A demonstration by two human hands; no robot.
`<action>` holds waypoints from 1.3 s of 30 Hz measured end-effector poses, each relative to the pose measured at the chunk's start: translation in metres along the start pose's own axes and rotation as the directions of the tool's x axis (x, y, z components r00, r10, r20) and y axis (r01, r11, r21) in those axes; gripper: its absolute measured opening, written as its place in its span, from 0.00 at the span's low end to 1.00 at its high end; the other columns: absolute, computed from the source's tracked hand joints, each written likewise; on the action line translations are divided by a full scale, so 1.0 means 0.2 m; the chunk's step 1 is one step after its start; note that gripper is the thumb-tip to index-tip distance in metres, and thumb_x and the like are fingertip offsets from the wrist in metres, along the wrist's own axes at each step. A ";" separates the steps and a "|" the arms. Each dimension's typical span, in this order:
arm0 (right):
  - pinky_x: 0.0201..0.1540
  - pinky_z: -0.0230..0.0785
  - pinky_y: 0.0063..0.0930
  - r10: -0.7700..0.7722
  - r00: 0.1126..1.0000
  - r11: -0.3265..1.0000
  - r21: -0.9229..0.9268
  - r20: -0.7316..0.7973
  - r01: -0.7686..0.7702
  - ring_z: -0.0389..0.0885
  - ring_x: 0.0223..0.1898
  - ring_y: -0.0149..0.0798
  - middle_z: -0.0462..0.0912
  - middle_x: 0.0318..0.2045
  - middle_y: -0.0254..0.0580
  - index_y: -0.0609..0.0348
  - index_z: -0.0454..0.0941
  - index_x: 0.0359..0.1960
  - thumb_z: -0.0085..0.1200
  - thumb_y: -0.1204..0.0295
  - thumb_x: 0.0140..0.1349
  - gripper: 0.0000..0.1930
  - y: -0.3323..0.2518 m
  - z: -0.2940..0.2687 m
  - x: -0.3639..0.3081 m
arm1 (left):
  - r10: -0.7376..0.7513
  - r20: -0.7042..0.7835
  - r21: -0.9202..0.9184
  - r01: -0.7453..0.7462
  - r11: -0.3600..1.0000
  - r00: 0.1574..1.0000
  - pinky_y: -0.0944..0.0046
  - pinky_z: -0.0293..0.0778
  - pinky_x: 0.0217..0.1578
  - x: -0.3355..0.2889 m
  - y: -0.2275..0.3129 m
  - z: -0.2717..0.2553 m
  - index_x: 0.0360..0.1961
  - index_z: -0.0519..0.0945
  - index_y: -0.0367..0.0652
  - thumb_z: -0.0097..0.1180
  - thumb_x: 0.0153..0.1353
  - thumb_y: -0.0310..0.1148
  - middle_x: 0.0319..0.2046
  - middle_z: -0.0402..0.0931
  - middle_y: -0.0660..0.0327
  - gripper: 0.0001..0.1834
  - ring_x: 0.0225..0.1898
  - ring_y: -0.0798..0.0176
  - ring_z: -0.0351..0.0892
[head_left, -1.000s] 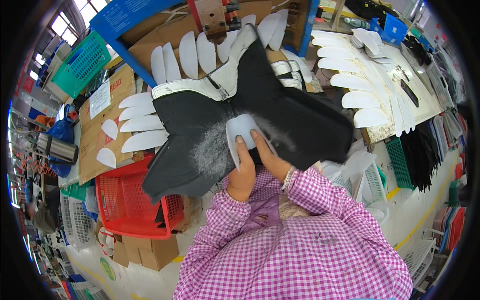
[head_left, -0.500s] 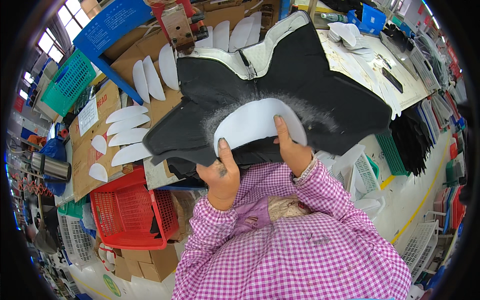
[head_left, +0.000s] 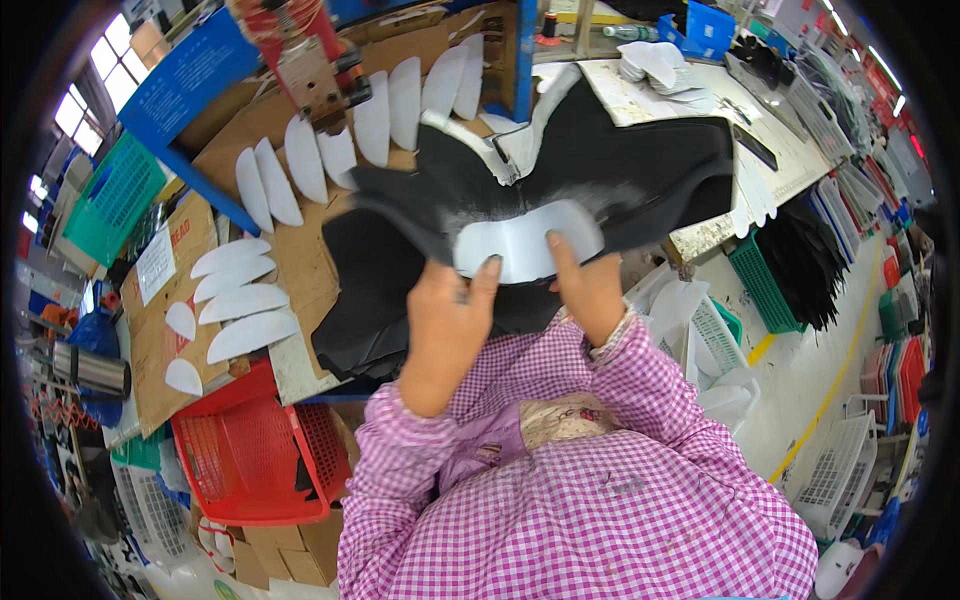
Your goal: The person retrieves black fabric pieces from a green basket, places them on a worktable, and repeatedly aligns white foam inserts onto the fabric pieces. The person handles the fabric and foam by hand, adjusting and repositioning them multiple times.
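Observation:
Between my hands is a black boot or shoe upper (head_left: 640, 160) with a white lined edge and a short dark seam or zipper at its middle. A white crescent-shaped stiffener (head_left: 525, 240) lies against its near edge, bowed by my thumbs. My left hand (head_left: 450, 315) grips the left end, thumb on the stiffener and fingers hidden beneath. My right hand (head_left: 588, 285) holds the right part the same way. Pale fuzzy marks show on the black material around the stiffener. More black pieces (head_left: 370, 300) lie below and to the left, slightly blurred.
Rows of white crescent pieces (head_left: 245, 302) lie on cardboard at left, under a red machine head (head_left: 310, 75). A red basket (head_left: 250, 450) stands below. At right, a white table (head_left: 800, 140) holds stacked white pieces (head_left: 665, 72); a green crate (head_left: 765, 285) contains black pieces.
The upper has shifted and tilted, its left side dropping. My left hand has turned and moved slightly right, and the stiffener now bends at its middle. The whole view has shifted a little.

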State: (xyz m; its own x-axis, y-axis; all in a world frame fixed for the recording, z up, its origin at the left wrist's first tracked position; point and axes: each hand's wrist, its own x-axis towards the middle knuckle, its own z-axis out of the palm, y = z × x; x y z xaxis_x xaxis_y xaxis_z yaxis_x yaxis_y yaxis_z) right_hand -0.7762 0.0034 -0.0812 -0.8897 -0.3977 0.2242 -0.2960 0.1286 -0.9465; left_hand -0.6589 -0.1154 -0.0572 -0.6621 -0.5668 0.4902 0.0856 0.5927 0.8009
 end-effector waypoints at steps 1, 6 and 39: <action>0.14 0.69 0.18 0.142 0.990 0.974 0.177 0.008 -0.141 0.78 0.23 0.32 0.79 0.33 0.45 0.75 0.71 0.45 0.55 0.65 0.60 0.21 -0.02 -0.07 0.03 | -0.127 0.077 0.105 0.118 0.987 0.989 0.55 0.73 0.29 0.01 0.03 -0.06 0.38 0.77 0.32 0.61 0.55 0.34 0.32 0.77 0.46 0.15 0.27 0.46 0.78; 0.15 0.71 0.22 0.124 0.992 0.955 0.275 -0.022 -0.113 0.80 0.21 0.35 0.80 0.30 0.50 0.75 0.72 0.41 0.55 0.65 0.59 0.20 -0.14 -0.27 0.12 | 0.537 0.036 0.527 -0.473 0.706 0.842 0.52 0.72 0.44 -0.01 0.23 -0.09 0.38 0.81 0.37 0.62 0.52 0.32 0.38 0.80 0.55 0.13 0.42 0.54 0.79; 0.52 0.68 0.38 -0.695 0.676 0.540 -0.443 0.247 0.716 0.73 0.50 0.52 0.70 0.58 0.56 0.63 0.69 0.57 0.72 0.65 0.33 0.43 -0.39 -0.45 -0.05 | 0.252 0.346 -0.219 -0.183 0.958 0.904 0.68 0.71 0.24 0.18 0.46 -0.02 0.37 0.78 0.32 0.56 0.59 0.27 0.21 0.78 0.53 0.09 0.22 0.68 0.78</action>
State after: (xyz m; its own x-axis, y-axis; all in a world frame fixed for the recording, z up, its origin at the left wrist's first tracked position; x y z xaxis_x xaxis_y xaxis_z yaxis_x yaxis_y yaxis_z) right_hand -0.7766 0.0794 0.0113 -0.3098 -0.5821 0.7518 -0.9508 0.1866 -0.2474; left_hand -0.6717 -0.0846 0.0360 -0.8342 -0.1652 0.5261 0.3668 0.5462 0.7531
